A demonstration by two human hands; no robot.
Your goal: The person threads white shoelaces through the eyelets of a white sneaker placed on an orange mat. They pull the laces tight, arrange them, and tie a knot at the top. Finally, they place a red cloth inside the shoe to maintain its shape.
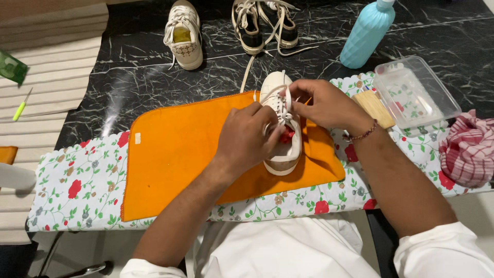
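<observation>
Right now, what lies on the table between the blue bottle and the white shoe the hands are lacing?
Head view: only bare black marble table between the blue bottle and white shoe.

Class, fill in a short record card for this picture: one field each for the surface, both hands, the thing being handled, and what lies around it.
Surface: black marble table with floral mat and orange cloth
Left hand: on the white shoe, at its laces
Right hand: pinching a lace
Behind: another white shoe, dark shoe
Right side: blue bottle, clear plastic box, wooden brush, checked cloth
</observation>
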